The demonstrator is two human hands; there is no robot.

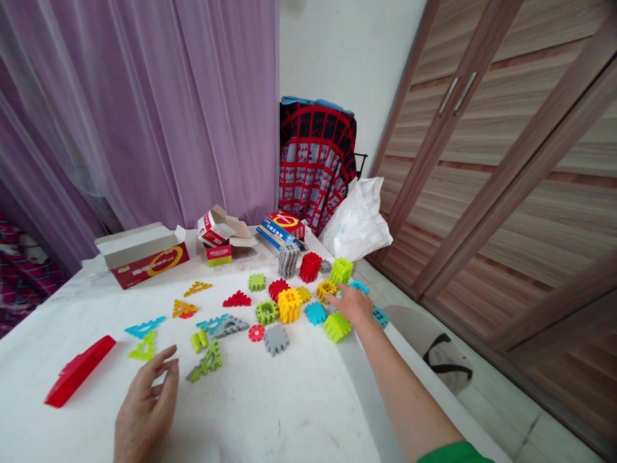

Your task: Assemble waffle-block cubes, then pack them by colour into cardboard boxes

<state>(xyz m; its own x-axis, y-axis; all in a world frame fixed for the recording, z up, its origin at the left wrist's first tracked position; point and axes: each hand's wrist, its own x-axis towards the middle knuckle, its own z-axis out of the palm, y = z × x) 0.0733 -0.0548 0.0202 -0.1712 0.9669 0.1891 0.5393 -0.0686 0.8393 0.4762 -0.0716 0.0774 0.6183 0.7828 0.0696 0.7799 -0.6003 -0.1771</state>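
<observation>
My right hand reaches to the table's right side, its fingertips closed on a yellow lattice building block. Beside that hand lie a lime green block stack, a blue tile and another lime stack. A solid yellow block stack stands just to the left. Over the near left of the table, my left hand is open, fingers loosely curved and holding nothing. Nearest to it are a lime triangle piece, a green triangle piece and small green cylinders.
Red and grey stacks stand farther back. Open cardboard boxes and a blue-red box line the back edge. A red boat-shaped piece lies at left. A white plastic bag sits at the back right corner.
</observation>
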